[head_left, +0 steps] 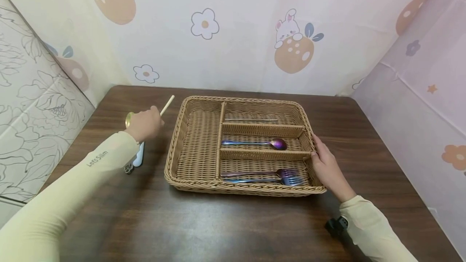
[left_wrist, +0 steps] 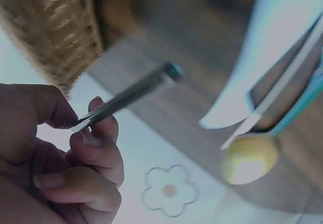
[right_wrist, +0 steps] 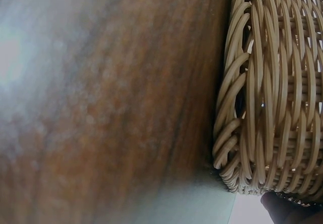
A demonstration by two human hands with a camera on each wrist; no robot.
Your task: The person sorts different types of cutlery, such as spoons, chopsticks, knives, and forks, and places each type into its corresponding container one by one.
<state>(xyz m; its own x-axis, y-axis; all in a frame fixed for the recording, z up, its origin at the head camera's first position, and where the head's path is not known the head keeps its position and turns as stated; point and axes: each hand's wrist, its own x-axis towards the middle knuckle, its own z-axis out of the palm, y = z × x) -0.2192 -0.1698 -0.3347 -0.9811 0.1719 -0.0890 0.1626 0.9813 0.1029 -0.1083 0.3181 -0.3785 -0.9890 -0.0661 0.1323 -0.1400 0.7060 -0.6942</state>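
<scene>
At the table's left, my left hand pinches a slim, pale, stick-shaped utensil, perhaps a chopstick. It looks dark and blurred in the left wrist view, gripped between thumb and fingers. My right hand grips the right end of a wicker cutlery basket. In its right-hand compartments lie thin silver chopsticks, a purple-blue spoon, and two forks. Below the left hand are a gold-bowled spoon, a thin white stick and a white-handled utensil.
The brown wooden table meets a patterned wall covering at the back, with similar coverings at both sides. A wide left compartment of the basket shows its woven floor. A small black device sits at the right wrist.
</scene>
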